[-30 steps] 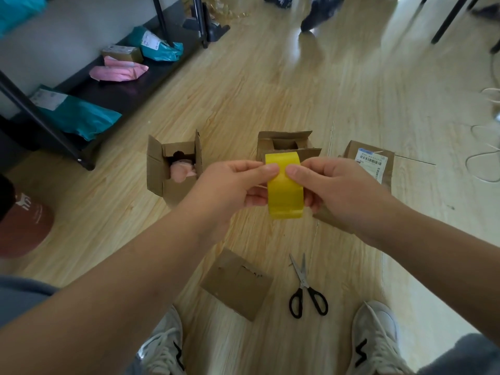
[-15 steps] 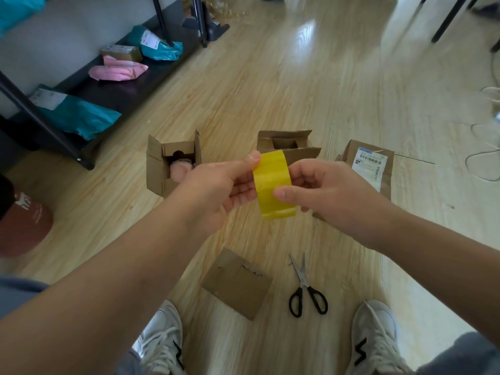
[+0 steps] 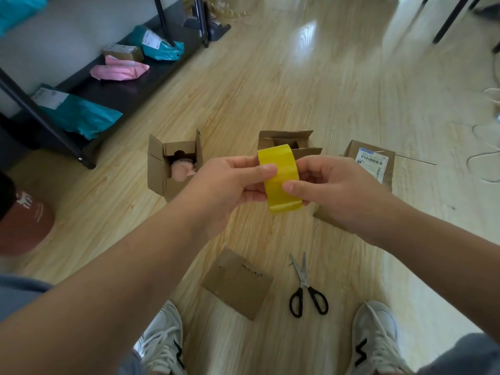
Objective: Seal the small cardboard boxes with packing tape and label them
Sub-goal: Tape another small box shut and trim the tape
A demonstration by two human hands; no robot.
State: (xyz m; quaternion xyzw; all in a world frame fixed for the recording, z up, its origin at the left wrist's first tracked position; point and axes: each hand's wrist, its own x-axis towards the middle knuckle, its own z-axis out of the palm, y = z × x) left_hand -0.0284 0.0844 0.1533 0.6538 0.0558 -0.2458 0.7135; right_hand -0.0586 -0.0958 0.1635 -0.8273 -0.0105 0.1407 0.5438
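- The pale wood-plank floor (image 3: 297, 90) shows window glare. Far up-left of the scissors (image 3: 307, 290), a low black rack (image 3: 116, 93) carries teal mailers (image 3: 78, 115) and a pink mailer (image 3: 119, 71).
- A closed box (image 3: 238, 282) lies just left of the scissors.
- Beyond them stand a left open box (image 3: 162, 174), holding something pink, and a middle open box (image 3: 284, 139). A labelled box (image 3: 378, 163) sits up-right.
- Above the scissors, the left hand (image 3: 227, 185) and right hand (image 3: 332, 188) each pinch the yellow tape roll (image 3: 280, 182), thumbs on its face. They partly hide the middle and labelled boxes.
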